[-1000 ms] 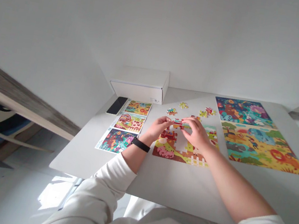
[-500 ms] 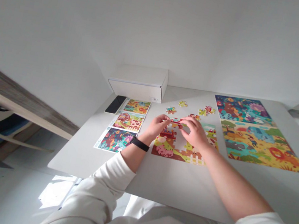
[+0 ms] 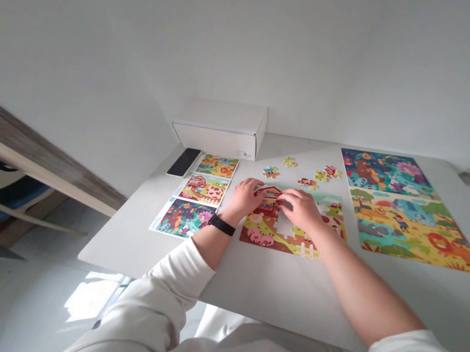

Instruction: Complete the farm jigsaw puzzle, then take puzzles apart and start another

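The farm jigsaw puzzle lies in front of me, partly assembled, with a pink pig at lower left and a pale gap in its middle. A red barn-roof puzzle piece sits at the top of the barn picture, between my hands. My left hand is closed at its left side, fingertips curled down over the puzzle's edge. On the other side, my right hand pinches the piece's right end with thumb and fingers. My fingers partly cover the piece, so its fit cannot be made out fully.
Several loose puzzle pieces lie beyond the puzzle. To the left are a reference sheet with three pictures and a dark phone. A white box stands behind them; assembled puzzles lie at right.
Both hands have lowered the roof piece from above the puzzle onto the barn picture. Loose pieces behind my right hand are now uncovered.
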Action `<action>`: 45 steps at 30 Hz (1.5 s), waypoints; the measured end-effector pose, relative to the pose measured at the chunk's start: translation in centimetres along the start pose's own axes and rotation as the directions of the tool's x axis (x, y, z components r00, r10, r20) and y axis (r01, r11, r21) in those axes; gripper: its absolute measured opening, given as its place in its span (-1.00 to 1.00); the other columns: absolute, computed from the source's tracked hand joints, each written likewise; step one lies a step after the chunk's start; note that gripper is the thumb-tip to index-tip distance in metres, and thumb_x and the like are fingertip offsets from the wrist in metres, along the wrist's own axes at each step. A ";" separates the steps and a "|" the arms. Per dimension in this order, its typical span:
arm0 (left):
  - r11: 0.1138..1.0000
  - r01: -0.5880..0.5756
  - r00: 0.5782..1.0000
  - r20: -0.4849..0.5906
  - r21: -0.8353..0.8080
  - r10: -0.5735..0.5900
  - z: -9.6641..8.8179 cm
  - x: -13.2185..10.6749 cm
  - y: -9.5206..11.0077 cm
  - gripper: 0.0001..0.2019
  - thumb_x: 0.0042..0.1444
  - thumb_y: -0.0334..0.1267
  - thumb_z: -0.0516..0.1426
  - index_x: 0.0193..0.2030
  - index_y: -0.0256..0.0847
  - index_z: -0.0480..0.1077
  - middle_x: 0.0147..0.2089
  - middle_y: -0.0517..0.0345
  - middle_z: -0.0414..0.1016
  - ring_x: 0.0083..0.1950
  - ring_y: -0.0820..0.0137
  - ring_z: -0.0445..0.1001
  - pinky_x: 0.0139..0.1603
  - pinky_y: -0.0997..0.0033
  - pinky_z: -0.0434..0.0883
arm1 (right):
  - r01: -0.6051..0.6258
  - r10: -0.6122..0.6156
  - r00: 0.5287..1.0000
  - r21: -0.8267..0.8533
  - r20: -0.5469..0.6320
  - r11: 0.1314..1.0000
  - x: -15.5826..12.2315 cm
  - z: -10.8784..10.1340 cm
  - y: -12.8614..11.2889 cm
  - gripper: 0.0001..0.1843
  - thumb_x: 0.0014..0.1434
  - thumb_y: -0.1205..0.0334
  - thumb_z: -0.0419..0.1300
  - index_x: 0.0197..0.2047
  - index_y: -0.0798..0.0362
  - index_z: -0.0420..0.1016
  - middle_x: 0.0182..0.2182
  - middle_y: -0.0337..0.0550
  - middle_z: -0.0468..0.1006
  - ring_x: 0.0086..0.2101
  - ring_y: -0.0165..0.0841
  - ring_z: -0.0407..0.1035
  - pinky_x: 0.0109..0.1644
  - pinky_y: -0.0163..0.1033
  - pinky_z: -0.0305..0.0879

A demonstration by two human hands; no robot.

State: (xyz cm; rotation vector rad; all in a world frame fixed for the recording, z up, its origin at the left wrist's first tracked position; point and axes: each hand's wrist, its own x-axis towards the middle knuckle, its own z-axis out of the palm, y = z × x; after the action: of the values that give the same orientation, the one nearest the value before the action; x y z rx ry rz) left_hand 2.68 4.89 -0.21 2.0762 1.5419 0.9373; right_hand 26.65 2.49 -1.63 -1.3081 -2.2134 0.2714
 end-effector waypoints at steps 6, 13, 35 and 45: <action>0.978 0.012 0.993 0.109 0.209 -0.036 0.0 -0.2 0.9 -0.74 0.33 -0.29 0.24 0.12 -0.14 0.57 0.15 -0.05 0.66 0.25 0.10 0.55 0.36 0.11 0.38 | 0.029 -0.027 0.999 -0.075 0.028 0.997 0.2 0.4 -0.1 -0.74 0.36 0.27 0.30 0.08 -0.08 0.70 0.12 -0.03 0.69 0.08 -0.07 0.55 0.26 0.08 0.38; 0.957 0.004 0.993 0.114 0.290 -0.038 0.1 -0.4 1.1 -0.69 0.30 -0.31 0.25 0.16 -0.09 0.57 0.19 -0.03 0.63 0.28 0.10 0.53 0.37 0.12 0.38 | 0.033 -0.023 0.997 -0.138 0.074 0.990 0.2 0.5 -0.5 -0.71 0.37 0.29 0.28 0.12 -0.05 0.69 0.14 0.00 0.67 0.08 -0.06 0.50 0.27 0.08 0.33; 0.961 -0.107 0.994 0.057 0.255 0.096 1.3 -0.5 0.3 -0.73 0.29 -0.32 0.25 0.10 -0.12 0.62 0.19 -0.06 0.62 0.24 0.06 0.54 0.38 -0.01 0.40 | 0.044 -0.024 0.993 -0.176 0.114 0.983 -0.1 -0.4 -1.3 -0.73 0.39 0.30 0.25 0.02 -0.03 0.77 0.07 0.01 0.70 0.07 -0.07 0.49 0.28 0.05 0.32; 0.901 -0.426 0.897 0.171 0.084 0.408 1.1 -0.9 0.9 -0.65 0.27 -0.22 0.31 0.19 -0.10 0.55 0.25 -0.06 0.59 0.29 0.10 0.53 0.42 -0.03 0.42 | 0.011 -0.007 0.995 -0.037 0.104 0.999 0.4 -4.4 -2.5 -0.60 0.37 0.27 0.29 0.24 -0.08 0.67 0.22 -0.05 0.66 0.18 -0.12 0.52 0.36 0.04 0.38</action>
State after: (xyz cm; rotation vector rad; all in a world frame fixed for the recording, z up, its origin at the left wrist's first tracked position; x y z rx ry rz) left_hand 3.86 3.84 -0.64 2.5632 1.1176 0.8164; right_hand 27.03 1.09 3.21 -1.3311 -2.3208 0.3028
